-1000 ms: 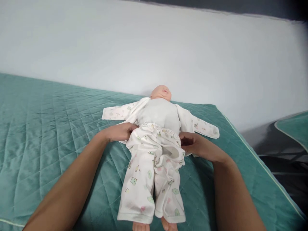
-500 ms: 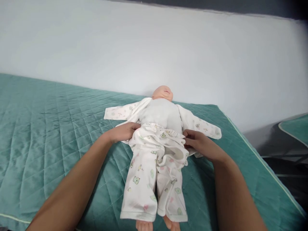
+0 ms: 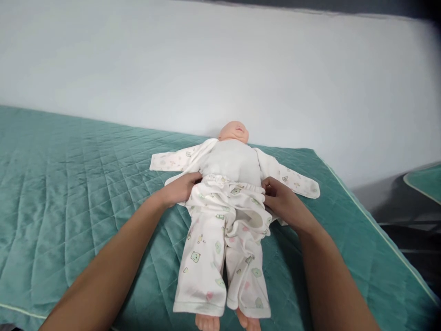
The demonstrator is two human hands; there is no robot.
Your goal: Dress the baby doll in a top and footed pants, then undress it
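Note:
A baby doll (image 3: 231, 161) lies on its back, head toward the wall, its bare feet nearest me. White printed pants (image 3: 206, 239) cover its legs and reach its waist, bunched at the crotch and over the leg on the right. My left hand (image 3: 182, 187) pinches the waistband at the left hip. At the right hip, my right hand (image 3: 280, 197) grips the other side of the waistband; some fingertips are hidden by cloth. A white printed shirt (image 3: 292, 178) has its sleeves spread out and lies open over the doll's grey-white torso.
The doll rests on a green quilted bed cover (image 3: 86, 207) with light piping along its edge. Behind it rises a plain white wall (image 3: 206, 69). Another green padded surface (image 3: 427, 181) stands at the far right, beyond a dark gap.
My right hand has moved slightly up, drawing the waistband higher and flatter across the right hip. My left hand has shifted up only a little.

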